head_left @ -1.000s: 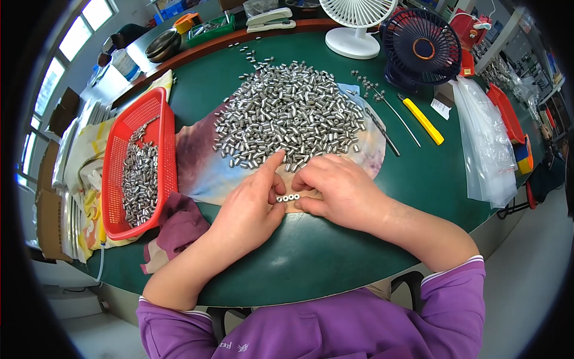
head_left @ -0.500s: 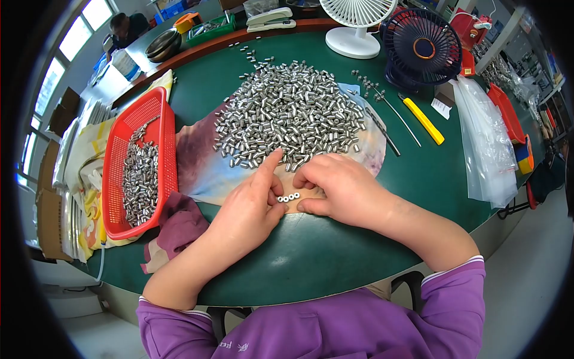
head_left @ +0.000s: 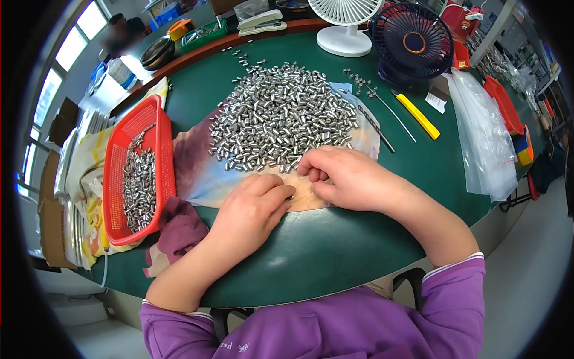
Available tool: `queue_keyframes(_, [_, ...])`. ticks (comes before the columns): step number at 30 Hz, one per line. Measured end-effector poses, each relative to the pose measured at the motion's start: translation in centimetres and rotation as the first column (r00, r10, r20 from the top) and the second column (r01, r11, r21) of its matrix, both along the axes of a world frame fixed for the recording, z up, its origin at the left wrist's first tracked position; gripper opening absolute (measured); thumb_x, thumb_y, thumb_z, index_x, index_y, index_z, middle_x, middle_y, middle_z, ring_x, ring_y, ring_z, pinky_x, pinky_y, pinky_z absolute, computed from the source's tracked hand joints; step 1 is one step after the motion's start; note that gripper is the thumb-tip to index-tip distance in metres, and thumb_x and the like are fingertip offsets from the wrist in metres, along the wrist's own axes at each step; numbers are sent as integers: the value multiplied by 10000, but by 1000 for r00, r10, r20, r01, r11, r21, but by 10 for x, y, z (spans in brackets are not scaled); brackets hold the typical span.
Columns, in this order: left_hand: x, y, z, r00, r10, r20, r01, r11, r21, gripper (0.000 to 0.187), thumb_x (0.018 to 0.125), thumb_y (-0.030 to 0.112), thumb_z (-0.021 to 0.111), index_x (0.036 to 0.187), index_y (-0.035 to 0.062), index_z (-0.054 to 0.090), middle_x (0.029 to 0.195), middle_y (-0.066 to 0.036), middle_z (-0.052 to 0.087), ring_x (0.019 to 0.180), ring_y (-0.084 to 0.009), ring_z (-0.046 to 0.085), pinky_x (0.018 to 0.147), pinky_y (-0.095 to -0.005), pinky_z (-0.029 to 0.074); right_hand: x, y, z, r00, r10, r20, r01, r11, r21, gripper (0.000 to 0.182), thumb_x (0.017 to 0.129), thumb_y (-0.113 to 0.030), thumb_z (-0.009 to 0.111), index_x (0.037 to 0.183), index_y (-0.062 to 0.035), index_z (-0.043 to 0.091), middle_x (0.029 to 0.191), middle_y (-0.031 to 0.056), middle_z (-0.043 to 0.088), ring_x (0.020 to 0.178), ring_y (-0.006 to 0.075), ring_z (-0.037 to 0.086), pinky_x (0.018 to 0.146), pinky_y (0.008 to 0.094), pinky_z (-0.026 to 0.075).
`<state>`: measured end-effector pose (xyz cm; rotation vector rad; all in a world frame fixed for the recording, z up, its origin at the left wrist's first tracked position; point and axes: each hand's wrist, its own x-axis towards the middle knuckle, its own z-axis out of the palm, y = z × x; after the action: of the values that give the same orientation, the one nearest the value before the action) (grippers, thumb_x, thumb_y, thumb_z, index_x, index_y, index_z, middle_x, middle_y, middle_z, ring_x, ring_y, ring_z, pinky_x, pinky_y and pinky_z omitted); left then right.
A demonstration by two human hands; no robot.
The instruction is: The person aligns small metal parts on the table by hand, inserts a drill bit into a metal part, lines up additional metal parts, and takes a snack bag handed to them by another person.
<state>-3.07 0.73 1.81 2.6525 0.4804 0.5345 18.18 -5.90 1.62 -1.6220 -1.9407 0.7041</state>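
A large heap of small silvery metal cylinders (head_left: 281, 113) lies on a multicoloured cloth (head_left: 194, 155). My left hand (head_left: 251, 206) rests palm down at the cloth's near edge, its fingers closed together. At its fingertips the end of one metal cylinder (head_left: 290, 197) peeks out; the rest of what it covers is hidden. To the right, my right hand (head_left: 353, 179) is curled, with the index fingertip at the heap's near edge and the thumb below. Whether anything sits inside those curled fingers cannot be made out.
At left stands a red plastic basket (head_left: 167, 179) holding more cylinders, beside a maroon cloth (head_left: 179, 230). A yellow-handled cutter (head_left: 418, 116), a thin metal rod (head_left: 397, 119), clear plastic bags (head_left: 481, 143) and two fans, white (head_left: 344, 42) and dark (head_left: 412, 45), are around the heap.
The row of cylinders that showed between my hands is now covered by my left hand, whose raised index finger has come down. My right hand has shifted slightly up toward the heap.
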Motion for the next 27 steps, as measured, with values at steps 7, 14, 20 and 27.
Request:
queue_keyframes(7, [1,2,-2,1000,-17,9,17,999,31,171,780,45,690,949,47,666,917,-106,618,860,-298,609,766,-378,510,0,0,-3,1000,7,25,-8,1000,27,237,788,-72,607,1025,-61,595,909,85,608,887,245,604,803,375,493])
queue_keyframes(14, [1,4,-3,983,179,33,-156,923,-353,98,852,64,667,934,38,622,878,-51,612,784,-184,593,693,-281,486,-1,-2,-3,999,10,47,-13,998,68,235,784,-80,611,1018,-65,596,916,88,611,896,257,606,808,384,492])
queue_keyframes(20, [-1,17,-9,898,271,348,422,-299,-856,138,979,177,558,1070,73,558,891,-33,547,758,-110,485,658,-228,415,-2,0,-3,998,24,62,-29,996,80,236,773,-81,611,1008,-63,602,891,78,618,885,254,610,793,382,492])
queue_keyframes(27, [-2,15,-6,877,230,421,480,-402,-780,154,995,225,525,1017,72,526,886,-33,481,732,-101,421,643,-215,393,-2,-1,-5,997,20,80,-29,994,107,239,766,-79,607,1004,-65,605,877,72,620,879,258,608,792,387,486])
